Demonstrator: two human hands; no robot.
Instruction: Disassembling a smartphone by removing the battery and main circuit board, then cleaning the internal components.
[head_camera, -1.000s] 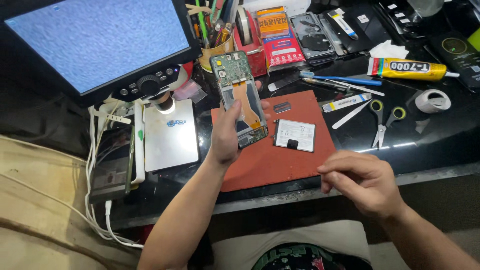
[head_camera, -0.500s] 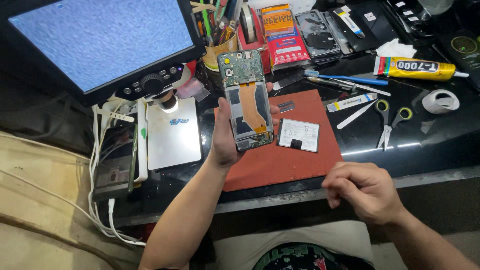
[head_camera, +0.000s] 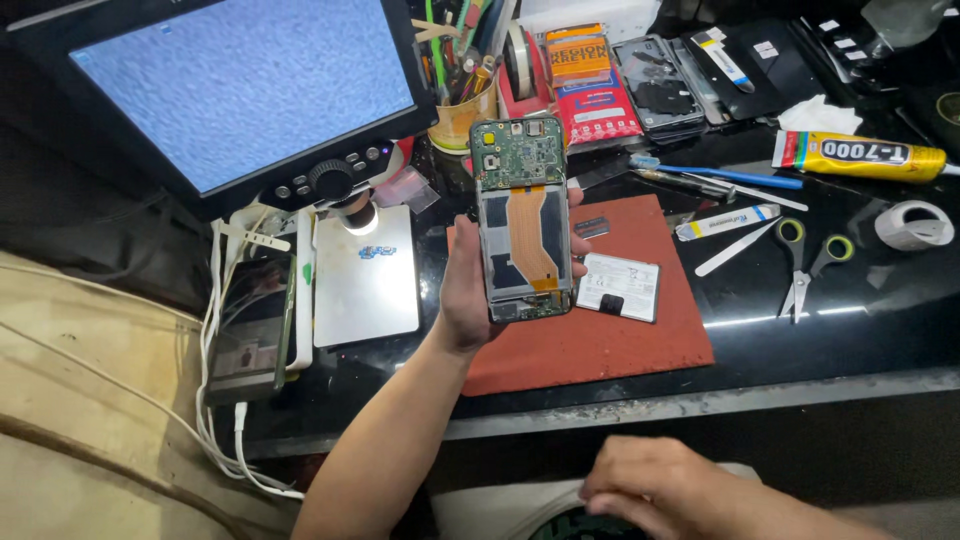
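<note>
fingertips mostly hidden behind opened phone.

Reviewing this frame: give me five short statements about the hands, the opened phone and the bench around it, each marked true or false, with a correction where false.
1. The left hand holds an opened smartphone with a green circuit board and an orange flex cable upright above the bench. True.
2. The right hand grips the scissors with green and yellow handles. False: it is low near the body, away from the bench, and the scissors lie untouched on the black benchtop.
3. A flat white battery lies on the red-brown rectangular work mat. True.
4. The yellow tube of glue stands upright in the tool cup. False: it lies on its side on the benchtop.
5. The microscope's screen is dark. False: it glows blue-grey.
</note>
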